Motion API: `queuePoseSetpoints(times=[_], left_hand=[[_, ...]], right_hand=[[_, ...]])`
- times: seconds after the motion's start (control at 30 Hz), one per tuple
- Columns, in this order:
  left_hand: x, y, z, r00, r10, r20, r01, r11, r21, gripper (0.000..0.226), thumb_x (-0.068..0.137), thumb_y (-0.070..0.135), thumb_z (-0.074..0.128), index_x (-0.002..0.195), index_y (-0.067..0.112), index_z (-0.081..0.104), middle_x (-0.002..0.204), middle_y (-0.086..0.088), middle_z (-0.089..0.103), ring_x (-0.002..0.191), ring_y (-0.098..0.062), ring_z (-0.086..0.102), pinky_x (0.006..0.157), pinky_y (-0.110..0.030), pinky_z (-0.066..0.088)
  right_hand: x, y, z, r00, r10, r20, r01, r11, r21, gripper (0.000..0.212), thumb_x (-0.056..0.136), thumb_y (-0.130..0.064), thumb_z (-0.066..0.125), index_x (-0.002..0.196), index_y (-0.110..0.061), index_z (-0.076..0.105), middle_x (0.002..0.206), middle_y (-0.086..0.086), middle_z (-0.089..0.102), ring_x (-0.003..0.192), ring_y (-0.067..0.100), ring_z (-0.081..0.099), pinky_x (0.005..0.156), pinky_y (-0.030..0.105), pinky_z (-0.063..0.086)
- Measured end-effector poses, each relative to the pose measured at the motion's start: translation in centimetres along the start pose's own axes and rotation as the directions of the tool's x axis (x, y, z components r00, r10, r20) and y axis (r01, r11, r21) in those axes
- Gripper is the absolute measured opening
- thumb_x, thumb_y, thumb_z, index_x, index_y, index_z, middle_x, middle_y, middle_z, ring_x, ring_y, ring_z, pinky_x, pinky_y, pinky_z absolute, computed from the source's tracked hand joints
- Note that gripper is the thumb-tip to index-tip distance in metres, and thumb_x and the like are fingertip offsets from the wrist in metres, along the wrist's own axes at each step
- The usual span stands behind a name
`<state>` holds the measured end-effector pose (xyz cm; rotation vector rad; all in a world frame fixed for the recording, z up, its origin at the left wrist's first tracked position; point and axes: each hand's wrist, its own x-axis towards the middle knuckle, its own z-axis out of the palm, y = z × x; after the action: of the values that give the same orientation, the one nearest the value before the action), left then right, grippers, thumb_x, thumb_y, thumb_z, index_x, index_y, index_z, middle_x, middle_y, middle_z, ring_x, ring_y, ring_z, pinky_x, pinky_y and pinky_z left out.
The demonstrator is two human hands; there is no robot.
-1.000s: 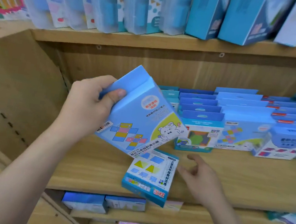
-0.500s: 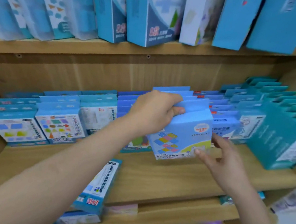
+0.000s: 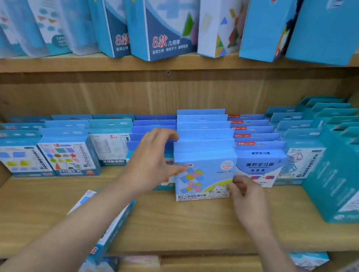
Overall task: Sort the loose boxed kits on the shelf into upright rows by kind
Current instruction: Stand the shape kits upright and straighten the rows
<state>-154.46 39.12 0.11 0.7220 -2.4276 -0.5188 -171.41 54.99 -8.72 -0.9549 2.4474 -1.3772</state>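
Hands flank the bear box (image 3: 204, 181), a light-blue kit w/ coloured squares and a white bear on its front. It stands upright on the wooden shelf (image 3: 206, 228) approx. mid-view, as the front piece of a row of like light-blue boxes (image 3: 203, 125) running back toward 12 o'clock. The left hand (image 3: 151, 162) is at the box's 9 o'clock and grips its left edge, w/ the thumb laid across the front face and the fingers (image 3: 167, 135) spread up over the top-left corner. The right hand (image 3: 248, 199) is at its 4 o'clock, fingers curled and tips touching the lower right edge. That spot is blurred, so I cannot tell whether it pinches the box or only rests against it. At 7 o'clock from the bear box a loose kit (image 3: 117, 229) lies flat, overhanging the shelf's front edge and partly hidden under the left forearm. At 3 o'clock, just beside the bear box, stands a row of white-and-blue boxes (image 3: 260, 166), and further that way a row of teal boxes (image 3: 341, 183). At 9 o'clock stand more rows, incl. a shapes box (image 3: 68, 158) in front. At 12 o'clock, on the board above, tall blue boxes (image 3: 168, 17) lean.
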Motion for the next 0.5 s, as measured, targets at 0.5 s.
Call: queuePoseSetpoints(times=[0.5], left_hand=[[-1.3, -1.2, 3.7, 0.975, 0.212, -0.063, -0.173, 0.908, 0.381, 0.071, 0.061, 0.025, 0.087, 0.121, 0.023, 0.05, 0.11, -0.006, 0.059, 0.097, -0.028, 0.056, 0.076, -0.039, 0.05]], right_hand=[[-0.1, -0.6, -0.3, 0.997, -0.039, -0.061, 0.036, 0.998, -0.047, 0.022, 0.087, -0.028, 0.066, 0.106, -0.018, 0.06, 0.088, -0.007, 0.066, 0.079, 0.013, 0.061, 0.068, 0.028, 0.046]])
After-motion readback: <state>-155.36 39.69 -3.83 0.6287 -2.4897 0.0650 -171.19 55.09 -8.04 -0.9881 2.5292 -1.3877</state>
